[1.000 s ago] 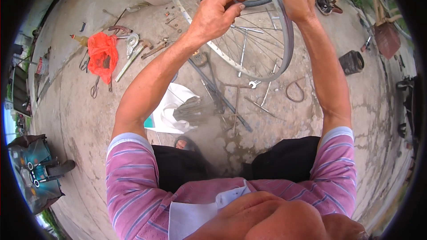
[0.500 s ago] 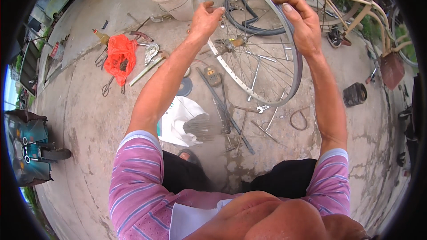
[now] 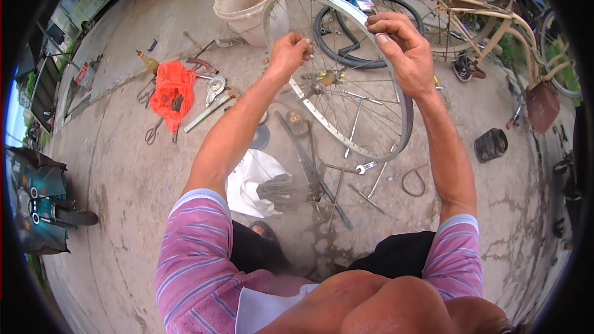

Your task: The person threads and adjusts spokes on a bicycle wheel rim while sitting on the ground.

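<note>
A bare spoked bicycle wheel (image 3: 328, 134) is held up tilted in front of me, with a pale rim and a rusty hub (image 3: 323, 80). At its upper right, my right hand (image 3: 405, 55) is closed on the rim, thumb and fingers curled at its edge. My left hand (image 3: 288, 57) is inside the rim's left part, near the spokes. Its fingers are pinched together, and whatever is between them is too small to make out. Beneath the wheel lie a wrench (image 3: 366, 167) and several metal rods. A bundle of loose spokes (image 3: 275, 190) rests on a white bag (image 3: 252, 170).
An orange plastic bag (image 3: 170, 83) lies at left, beside a chainring with crank (image 3: 215, 86). Behind the wheel are a whitish bucket (image 3: 241, 3) and a black tyre (image 3: 396, 0). A beige bicycle frame (image 3: 495, 31) is at far right, with a dark can (image 3: 490, 145) nearer.
Both hands and the wheel appear slightly lower in the picture, as does much of the ground, so the view has shifted. The right hand has also moved a little left along the rim.
</note>
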`<move>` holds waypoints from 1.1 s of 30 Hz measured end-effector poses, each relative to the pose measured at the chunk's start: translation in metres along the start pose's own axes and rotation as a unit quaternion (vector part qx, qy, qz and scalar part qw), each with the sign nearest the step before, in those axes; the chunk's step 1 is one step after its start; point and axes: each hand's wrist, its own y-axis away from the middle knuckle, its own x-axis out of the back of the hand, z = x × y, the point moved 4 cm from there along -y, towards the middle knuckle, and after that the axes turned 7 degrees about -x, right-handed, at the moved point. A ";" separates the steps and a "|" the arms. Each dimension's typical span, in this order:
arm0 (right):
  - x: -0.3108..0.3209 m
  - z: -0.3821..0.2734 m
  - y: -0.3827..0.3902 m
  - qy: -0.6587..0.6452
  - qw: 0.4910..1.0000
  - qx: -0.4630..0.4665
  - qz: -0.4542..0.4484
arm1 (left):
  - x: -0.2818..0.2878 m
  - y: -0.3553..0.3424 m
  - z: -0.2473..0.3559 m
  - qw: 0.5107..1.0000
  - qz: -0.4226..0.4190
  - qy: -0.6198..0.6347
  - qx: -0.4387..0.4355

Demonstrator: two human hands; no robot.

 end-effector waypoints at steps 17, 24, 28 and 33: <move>0.011 0.012 0.002 0.051 0.999 0.010 -0.002 | 0.013 0.003 -0.008 0.998 0.033 -0.046 -0.031; 0.005 0.016 0.000 0.007 1.000 0.017 -0.008 | 0.032 -0.009 -0.031 0.996 0.038 -0.078 -0.025; 0.013 0.018 0.001 0.035 0.999 0.005 -0.010 | 0.014 0.008 -0.018 0.999 -0.008 -0.010 0.031; 0.010 0.015 -0.003 0.037 0.999 0.022 -0.008 | 0.009 0.007 -0.011 0.984 0.028 -0.147 -0.098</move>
